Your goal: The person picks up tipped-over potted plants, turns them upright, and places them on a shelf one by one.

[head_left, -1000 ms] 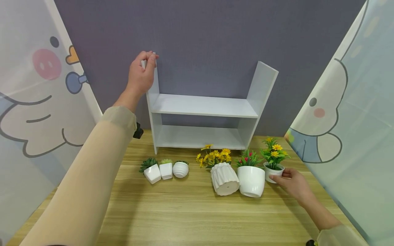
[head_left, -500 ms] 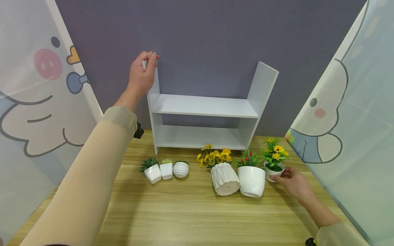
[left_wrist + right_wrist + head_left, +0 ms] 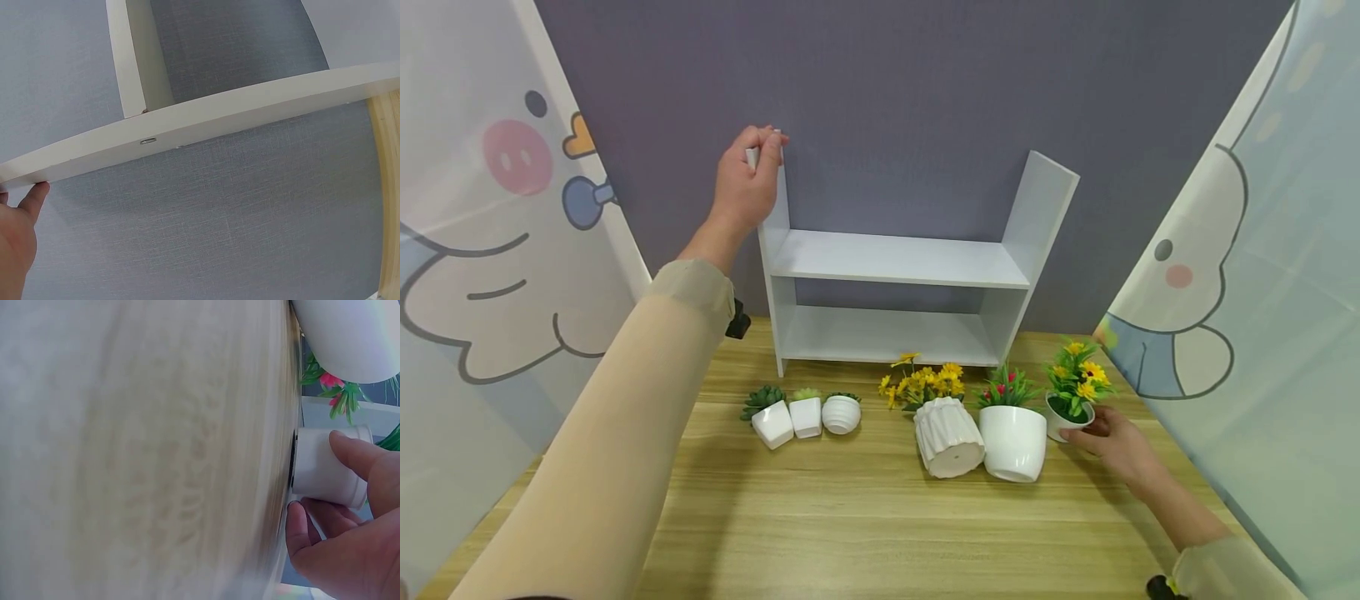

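My left hand (image 3: 745, 179) grips the top of the left side panel of a white two-tier shelf (image 3: 895, 257). In the left wrist view, part of the left hand (image 3: 15, 234) shows with fingertips against the panel's (image 3: 219, 115) edge. At the right, my right hand (image 3: 1116, 448) holds a small white pot with yellow flowers (image 3: 1071, 408), thumb on the near side and fingers behind. In the right wrist view, the thumb and fingers lie round this white pot (image 3: 322, 465), whose base is very near the tabletop. Left of it stands a larger white pot with red flowers (image 3: 1012, 442).
A ribbed white pot with yellow flowers (image 3: 949, 437) lies tilted beside the larger pot. Several small succulents, including a round-potted one (image 3: 841, 414), sit before the shelf's left part. The wooden table (image 3: 880, 533) meets a grey wall (image 3: 910, 100) and printed side panels.
The small yellow-flowered pot has turned and tilted in my right hand, its flowers shifting right. My left hand stays on the shelf panel, and the other pots have not moved.
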### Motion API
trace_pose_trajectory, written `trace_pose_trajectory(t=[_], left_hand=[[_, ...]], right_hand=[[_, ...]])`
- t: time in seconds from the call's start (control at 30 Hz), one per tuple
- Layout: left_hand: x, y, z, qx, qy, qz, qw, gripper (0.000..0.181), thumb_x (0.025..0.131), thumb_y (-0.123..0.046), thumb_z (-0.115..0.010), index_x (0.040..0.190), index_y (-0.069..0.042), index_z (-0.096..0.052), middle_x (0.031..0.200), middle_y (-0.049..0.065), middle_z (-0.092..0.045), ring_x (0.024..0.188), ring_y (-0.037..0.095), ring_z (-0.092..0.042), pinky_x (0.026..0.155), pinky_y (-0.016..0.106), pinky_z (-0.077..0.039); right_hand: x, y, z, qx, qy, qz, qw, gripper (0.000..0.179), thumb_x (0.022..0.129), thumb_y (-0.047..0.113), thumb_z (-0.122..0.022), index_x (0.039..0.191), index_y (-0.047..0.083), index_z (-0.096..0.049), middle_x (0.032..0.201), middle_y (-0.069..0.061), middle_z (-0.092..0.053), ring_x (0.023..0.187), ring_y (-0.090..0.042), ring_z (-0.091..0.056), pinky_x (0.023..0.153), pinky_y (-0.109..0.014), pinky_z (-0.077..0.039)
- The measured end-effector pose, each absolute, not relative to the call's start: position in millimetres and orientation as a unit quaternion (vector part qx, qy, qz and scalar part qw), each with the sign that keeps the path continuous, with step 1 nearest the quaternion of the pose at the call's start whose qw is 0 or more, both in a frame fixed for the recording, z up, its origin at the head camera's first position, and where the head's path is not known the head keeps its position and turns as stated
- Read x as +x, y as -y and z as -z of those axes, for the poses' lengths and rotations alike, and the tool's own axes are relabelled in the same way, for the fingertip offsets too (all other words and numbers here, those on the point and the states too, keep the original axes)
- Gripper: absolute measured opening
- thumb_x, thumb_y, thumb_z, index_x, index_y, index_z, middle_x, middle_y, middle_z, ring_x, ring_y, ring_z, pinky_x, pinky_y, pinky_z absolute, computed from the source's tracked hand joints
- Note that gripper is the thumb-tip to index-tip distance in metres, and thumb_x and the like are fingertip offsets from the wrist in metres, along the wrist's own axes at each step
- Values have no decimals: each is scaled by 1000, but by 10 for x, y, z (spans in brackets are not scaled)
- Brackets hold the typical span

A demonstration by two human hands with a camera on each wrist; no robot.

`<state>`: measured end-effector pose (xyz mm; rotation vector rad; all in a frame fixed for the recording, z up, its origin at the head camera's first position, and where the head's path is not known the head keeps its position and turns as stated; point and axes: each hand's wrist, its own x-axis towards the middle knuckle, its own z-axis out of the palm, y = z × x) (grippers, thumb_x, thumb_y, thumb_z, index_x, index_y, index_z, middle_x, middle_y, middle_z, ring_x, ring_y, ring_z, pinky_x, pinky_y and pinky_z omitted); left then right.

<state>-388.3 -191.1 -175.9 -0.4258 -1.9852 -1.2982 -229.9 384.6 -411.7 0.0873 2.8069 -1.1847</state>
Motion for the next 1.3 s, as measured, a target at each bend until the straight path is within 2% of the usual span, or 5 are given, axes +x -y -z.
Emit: trace_pose_trajectory(t=[0.33,0.6,0.93,1.1,1.3], left_hand=[[-3882,1913,1765,-164,769,505,357,30,116,-36,-50,89,-24,-55,148,10,-69,157,4,-46,130,24,-33],[-3904,1884,1762,-170,762,509,363,31,116,-34,-52,87,-25,-54,146,11,-70,155,5,-49,128,22,-36],[-3908,1859,1755,-175,758,511,365,30,116,-32,-52,87,-23,-54,145,12,-70,155,6,-49,126,22,-38],[-3899,1853,1755,-168,768,504,358,30,116,-35,-50,90,-23,-54,148,10,-69,156,4,-47,127,24,-38],[-3899,1853,1754,-170,764,505,363,29,116,-34,-51,89,-23,-54,146,11,-70,156,5,-48,127,23,-39]], right_hand=[[-2324,-3860,4150,7,-915,401,43,87,106,34,-75,160,-15,-27,156,-41,-51,140,-49,-59,84,-15,-53],[-2348,-3889,4209,-1,-911,411,35,88,104,30,-78,161,-12,-26,155,-39,-53,136,-43,-63,85,-17,-55],[-2352,-3900,4182,6,-912,408,44,90,107,34,-73,165,-14,-23,162,-43,-43,145,-51,-55,85,-12,-51],[-2348,-3908,4167,24,-909,415,38,93,108,38,-71,166,-13,-19,161,-42,-44,143,-51,-56,84,-15,-54],[-2318,-3868,4092,38,-908,417,12,90,108,40,-71,163,-13,-26,156,-40,-50,131,-35,-64,83,-15,-53]])
